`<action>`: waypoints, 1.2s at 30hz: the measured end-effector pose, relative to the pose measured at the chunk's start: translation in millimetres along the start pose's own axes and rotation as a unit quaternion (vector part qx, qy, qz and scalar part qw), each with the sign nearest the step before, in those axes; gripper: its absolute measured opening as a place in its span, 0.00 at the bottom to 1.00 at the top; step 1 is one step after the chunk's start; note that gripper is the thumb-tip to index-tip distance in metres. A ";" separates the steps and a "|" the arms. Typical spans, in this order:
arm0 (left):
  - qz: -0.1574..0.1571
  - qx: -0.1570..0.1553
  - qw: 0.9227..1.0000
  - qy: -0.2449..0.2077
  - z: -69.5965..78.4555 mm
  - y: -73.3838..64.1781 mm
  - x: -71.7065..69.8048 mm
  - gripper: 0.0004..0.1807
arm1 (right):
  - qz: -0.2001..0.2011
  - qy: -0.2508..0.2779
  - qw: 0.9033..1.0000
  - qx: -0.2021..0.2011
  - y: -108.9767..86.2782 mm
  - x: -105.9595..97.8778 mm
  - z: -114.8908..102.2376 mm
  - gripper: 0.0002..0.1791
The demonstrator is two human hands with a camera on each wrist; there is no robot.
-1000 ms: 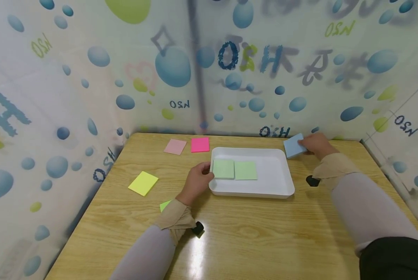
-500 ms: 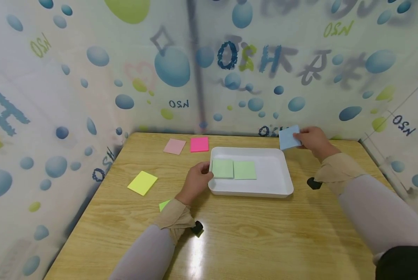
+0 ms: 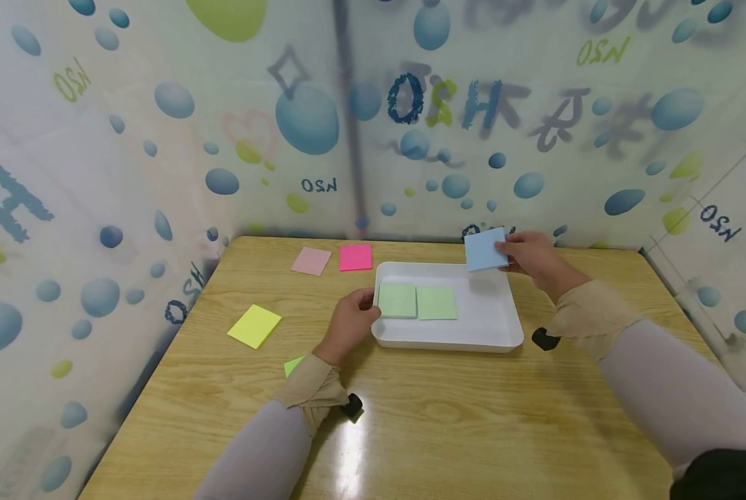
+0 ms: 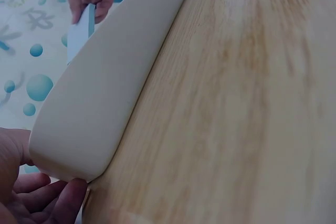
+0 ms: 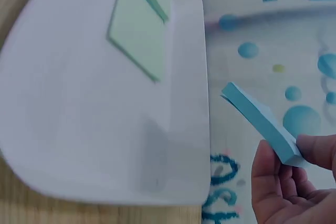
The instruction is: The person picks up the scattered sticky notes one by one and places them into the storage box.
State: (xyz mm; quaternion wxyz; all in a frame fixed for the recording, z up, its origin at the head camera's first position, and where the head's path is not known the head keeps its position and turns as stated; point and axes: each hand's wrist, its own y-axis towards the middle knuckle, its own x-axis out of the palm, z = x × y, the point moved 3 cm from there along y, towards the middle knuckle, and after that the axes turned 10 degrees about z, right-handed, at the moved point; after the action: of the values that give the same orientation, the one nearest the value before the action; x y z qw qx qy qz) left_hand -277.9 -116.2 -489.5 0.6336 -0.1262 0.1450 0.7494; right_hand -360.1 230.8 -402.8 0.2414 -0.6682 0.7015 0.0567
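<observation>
My right hand (image 3: 538, 262) pinches a light blue sticky note pad (image 3: 484, 250) between thumb and fingers, raised over the far right part of the white tray (image 3: 485, 333). The right wrist view shows the pad's thick edge (image 5: 262, 123). Inside the tray, two pale green sticky note pads, the left one (image 3: 398, 301) and the right one (image 3: 437, 303), lie side by side at the left. My left hand (image 3: 351, 323) grips the tray's left end, thumb at the rim and fingers (image 4: 68, 200) low against its outer wall.
On the wooden table (image 3: 448, 423), a pale pink note pad (image 3: 311, 261) and a bright pink one (image 3: 355, 257) lie behind left of the tray. A yellow pad (image 3: 255, 326) sits farther left. A lime pad (image 3: 293, 366) is partly hidden by the left wrist. A printed curtain (image 3: 254, 118) stands behind.
My right hand has lifted the blue pad from the table's back right and carried it left to over the tray. The left hand and the tray have stayed in place.
</observation>
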 end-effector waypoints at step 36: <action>-0.001 0.003 1.000 0.007 2.3 -1.8 -1.5 0.23 | -0.110 0.056 0.990 0.065 -24.7 93.1 29.7 0.25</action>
State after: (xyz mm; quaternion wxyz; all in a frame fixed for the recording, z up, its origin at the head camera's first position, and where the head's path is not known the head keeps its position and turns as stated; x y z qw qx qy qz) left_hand -275.9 -116.5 -486.9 0.6337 -0.1298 0.1514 0.7474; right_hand -327.6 155.5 -461.4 0.2495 -0.7262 0.6384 -0.0538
